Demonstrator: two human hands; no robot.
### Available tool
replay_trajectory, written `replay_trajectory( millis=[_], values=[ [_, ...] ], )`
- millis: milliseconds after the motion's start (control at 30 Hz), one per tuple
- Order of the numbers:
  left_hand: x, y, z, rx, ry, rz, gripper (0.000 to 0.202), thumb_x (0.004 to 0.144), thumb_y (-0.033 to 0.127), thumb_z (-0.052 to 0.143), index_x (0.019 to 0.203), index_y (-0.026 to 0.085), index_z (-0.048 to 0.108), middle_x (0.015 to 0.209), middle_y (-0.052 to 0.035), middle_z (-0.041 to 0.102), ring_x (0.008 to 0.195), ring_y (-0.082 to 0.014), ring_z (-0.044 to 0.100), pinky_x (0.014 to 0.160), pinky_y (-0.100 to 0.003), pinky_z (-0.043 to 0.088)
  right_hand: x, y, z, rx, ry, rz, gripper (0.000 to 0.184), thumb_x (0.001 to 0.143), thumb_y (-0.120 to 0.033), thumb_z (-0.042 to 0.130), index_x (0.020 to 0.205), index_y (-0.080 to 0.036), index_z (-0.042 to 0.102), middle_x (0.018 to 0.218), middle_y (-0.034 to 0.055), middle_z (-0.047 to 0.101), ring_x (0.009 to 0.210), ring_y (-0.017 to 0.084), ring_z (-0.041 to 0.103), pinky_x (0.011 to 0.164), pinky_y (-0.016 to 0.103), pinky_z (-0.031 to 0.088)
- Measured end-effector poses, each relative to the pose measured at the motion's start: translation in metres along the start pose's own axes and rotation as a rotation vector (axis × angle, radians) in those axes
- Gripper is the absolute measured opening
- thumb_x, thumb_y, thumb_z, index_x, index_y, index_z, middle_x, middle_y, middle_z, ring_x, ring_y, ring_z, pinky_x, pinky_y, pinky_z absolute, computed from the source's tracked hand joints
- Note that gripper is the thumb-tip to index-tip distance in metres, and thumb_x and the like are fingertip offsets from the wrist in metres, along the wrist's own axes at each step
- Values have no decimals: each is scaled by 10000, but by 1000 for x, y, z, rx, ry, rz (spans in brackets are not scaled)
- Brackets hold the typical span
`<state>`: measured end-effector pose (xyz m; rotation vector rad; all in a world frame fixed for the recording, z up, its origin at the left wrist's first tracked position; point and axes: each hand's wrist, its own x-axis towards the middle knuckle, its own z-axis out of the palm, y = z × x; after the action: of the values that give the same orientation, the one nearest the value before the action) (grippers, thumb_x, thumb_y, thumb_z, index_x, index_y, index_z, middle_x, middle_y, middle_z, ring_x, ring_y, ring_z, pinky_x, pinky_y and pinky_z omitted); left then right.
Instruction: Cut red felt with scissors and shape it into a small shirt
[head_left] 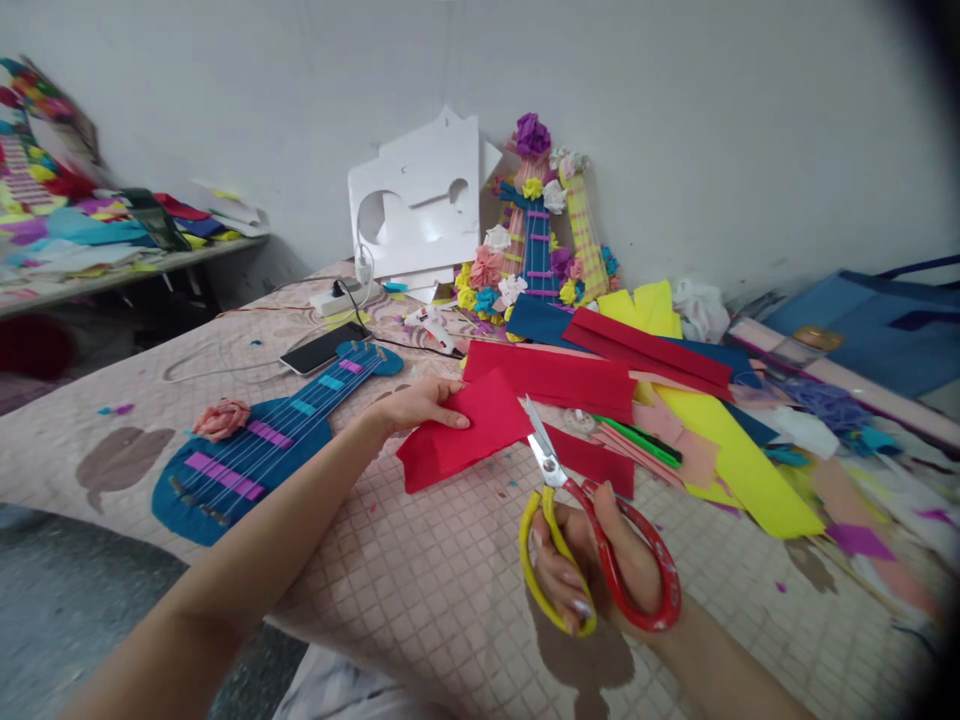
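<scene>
My left hand (pixel 427 408) pinches a piece of red crepe paper (pixel 480 425) by its left part, just above the table. In my right hand (pixel 592 560) is a pair of scissors (pixel 551 470) with one yellow and one red handle loop, my fingers through both. The blades are slightly parted and point up at the right edge of the red piece. Whether they touch it I cannot tell. Behind and below lie more red strips (pixel 555 378). To the left of my left hand rests a blue paper guitar (pixel 292 430) with purple bars, strings and a pink paper flower (pixel 222 419).
A phone (pixel 324 347), a power strip (pixel 337 298) with cables and a glue gun (pixel 433 328) lie farther back. Flower-covered paper guitars (pixel 538 240) and white boards (pixel 427 200) lean on the wall. Yellow paper (pixel 750 470), a green cutter (pixel 634 438) and scraps spread rightward.
</scene>
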<state>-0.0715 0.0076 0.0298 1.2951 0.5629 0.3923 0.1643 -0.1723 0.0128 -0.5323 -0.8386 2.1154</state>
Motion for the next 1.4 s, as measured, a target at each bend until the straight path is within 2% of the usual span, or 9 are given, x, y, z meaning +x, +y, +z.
replay_trajectory(
  millis=[100,567,833,1100,1267,1400],
  values=[
    [0,1,1,-7,6,-6,452,627,206,816,1046,133,666,935,-77,732,768,-169,698,692,-248,563,0,1,-2,5,0,5,692,855,-726,186,875,-147,565,585,-31,430,411,80,405,430,241,462],
    [2,-2,-5,10,2,31,453,636,216,811,1058,142,663,965,-85,729,770,-173,698,691,-250,564,1,5,-7,75,-56,-4,584,864,-688,299,841,-165,560,513,-75,394,321,37,290,333,167,399],
    [0,-1,0,50,-5,39,385,645,221,804,988,125,659,954,-78,726,795,-161,691,727,-252,558,0,3,-2,38,-14,31,653,834,-738,290,876,-148,565,573,-39,457,397,62,391,431,227,468],
    [4,-8,3,90,-40,84,322,647,211,803,915,115,652,871,-52,723,746,-130,673,692,-220,550,0,0,2,13,31,7,666,830,-745,281,856,-146,571,568,-37,446,389,67,407,416,230,466],
    [3,-7,4,75,-36,70,348,644,219,805,936,121,643,882,-46,720,758,-135,674,701,-230,550,-1,1,2,18,46,4,634,830,-738,309,830,-153,553,531,-56,429,353,46,355,377,202,449],
    [2,-7,3,69,-11,60,359,640,219,806,941,122,636,894,-48,713,763,-141,675,694,-236,554,1,2,0,15,43,3,594,819,-732,358,810,-166,535,495,-81,396,314,33,283,321,168,390]
  ],
)
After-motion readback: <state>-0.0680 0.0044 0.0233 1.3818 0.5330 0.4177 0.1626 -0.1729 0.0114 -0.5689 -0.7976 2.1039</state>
